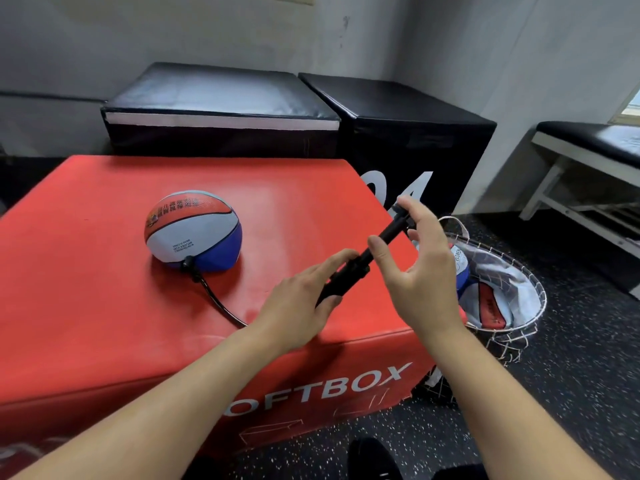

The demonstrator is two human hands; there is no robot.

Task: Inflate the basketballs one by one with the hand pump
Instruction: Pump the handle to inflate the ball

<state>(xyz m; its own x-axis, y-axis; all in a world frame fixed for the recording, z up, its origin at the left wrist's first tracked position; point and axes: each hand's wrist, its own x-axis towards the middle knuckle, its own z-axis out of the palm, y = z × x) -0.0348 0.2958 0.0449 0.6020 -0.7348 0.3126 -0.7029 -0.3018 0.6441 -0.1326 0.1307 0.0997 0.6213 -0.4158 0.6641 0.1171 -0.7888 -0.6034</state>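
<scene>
Head view. A part-deflated red, white and blue rubber basketball (193, 231) sits on the top of the red padded vinyl box (104, 306), its underside sagging flat, which keeps it from rolling while air goes in. A thin black rubber hose (216, 299) runs from a fitting low on the ball's near side across the box top toward the hands, so the needle appears to be already seated.

The slim black plastic hand pump (363, 263) is held in the air above the box's right front corner, tilted up to the right. The left hand (298, 299) wraps thumb and fingers round the lower barrel, steadying it. The right hand (420, 268) is up at the extended rod; its fingers are mostly straight and spread, the thumb touching the rod, the fingertips near the handle end (no firm clasp visible, so I read it as loose rather than gripping). Likely the top of a stroke, the palm about to press down.

To the right on the dark speckled floor, a white wire-mesh basket (533, 292) holds more limp balls (491, 306), placed within reach for the next turns.

Behind stand black padded boxes (221, 105).
</scene>
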